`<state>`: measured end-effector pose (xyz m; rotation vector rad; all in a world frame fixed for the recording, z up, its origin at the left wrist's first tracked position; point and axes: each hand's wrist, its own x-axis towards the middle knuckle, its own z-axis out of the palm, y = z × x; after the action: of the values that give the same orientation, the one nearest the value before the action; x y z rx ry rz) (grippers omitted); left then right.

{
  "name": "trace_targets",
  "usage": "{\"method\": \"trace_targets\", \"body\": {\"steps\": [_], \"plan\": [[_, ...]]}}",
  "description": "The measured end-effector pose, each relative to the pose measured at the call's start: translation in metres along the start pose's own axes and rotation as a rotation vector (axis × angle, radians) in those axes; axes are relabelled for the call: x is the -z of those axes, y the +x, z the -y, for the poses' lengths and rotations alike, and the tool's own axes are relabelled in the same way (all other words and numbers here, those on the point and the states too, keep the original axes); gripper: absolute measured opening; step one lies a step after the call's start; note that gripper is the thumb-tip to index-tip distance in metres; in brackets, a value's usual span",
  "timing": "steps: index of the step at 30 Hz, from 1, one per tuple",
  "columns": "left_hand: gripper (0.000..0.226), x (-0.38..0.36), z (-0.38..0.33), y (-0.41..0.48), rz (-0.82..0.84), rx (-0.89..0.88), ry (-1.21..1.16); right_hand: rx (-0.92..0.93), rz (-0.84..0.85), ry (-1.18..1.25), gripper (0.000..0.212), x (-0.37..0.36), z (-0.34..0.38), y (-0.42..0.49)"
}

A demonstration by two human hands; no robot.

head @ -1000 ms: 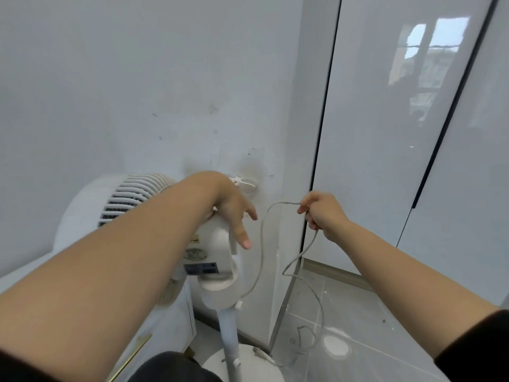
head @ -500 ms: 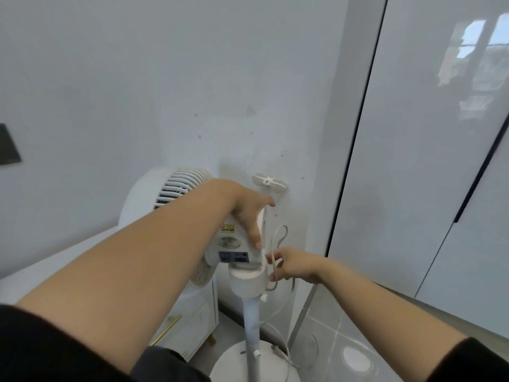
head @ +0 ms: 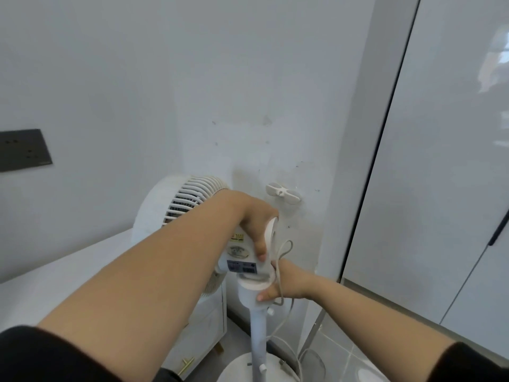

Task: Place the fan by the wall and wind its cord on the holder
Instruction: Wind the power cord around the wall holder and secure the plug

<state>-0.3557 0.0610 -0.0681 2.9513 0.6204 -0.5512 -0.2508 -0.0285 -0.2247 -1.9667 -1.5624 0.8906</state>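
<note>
A white pedestal fan (head: 190, 199) stands against the wall, its grille facing left and its pole (head: 259, 340) rising from a round base (head: 237, 370). My left hand (head: 254, 219) grips the handle at the back of the fan's motor housing. Lower down, my right hand (head: 283, 282) holds the thin white cord (head: 285, 249) against the neck of the fan; a loop of cord stands up above the hand. More cord trails down to the base. A white cord holder (head: 282, 193) is fixed on the wall just above and right of the fan.
A white cabinet (head: 201, 326) with a gold handle stands left of the fan, under a white counter. A dark socket plate (head: 24, 150) sits on the left wall. Glossy white wardrobe doors (head: 440, 161) fill the right. The floor is grey tile (head: 341, 362).
My right hand has come down from out at the right, bringing the cord to the fan's neck. The left hand has closed on the handle. The view has shifted left.
</note>
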Motion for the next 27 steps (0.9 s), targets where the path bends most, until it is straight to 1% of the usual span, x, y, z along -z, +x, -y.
{"method": "trace_targets", "body": {"steps": [3, 7, 9, 16, 20, 23, 27], "plan": [[0.076, -0.001, 0.000, -0.001, -0.017, -0.022, 0.045, 0.017, -0.038, 0.042, 0.072, -0.008, 0.006, -0.004], [0.083, 0.003, 0.002, -0.005, -0.038, -0.039, 0.148, 0.007, -0.129, 0.106, 0.068, -0.015, 0.007, -0.001], [0.086, 0.004, 0.004, -0.009, -0.038, -0.039, 0.169, 0.017, -0.143, 0.111, 0.066, -0.017, 0.009, 0.001], [0.080, 0.000, 0.022, -0.031, -0.048, 0.030, 0.193, 0.103, -0.069, 0.050, 0.057, -0.023, 0.034, 0.013], [0.082, 0.001, 0.036, -0.040, -0.039, 0.104, 0.212, 0.140, -0.077, 0.035, 0.061, -0.029, 0.046, 0.026], [0.081, 0.002, 0.043, -0.043, -0.038, 0.152, 0.218, 0.175, -0.077, 0.034, 0.058, -0.030, 0.053, 0.033], [0.081, -0.004, 0.048, -0.039, -0.039, 0.186, 0.181, 0.165, -0.056, 0.058, 0.054, -0.033, 0.052, 0.037]]}}
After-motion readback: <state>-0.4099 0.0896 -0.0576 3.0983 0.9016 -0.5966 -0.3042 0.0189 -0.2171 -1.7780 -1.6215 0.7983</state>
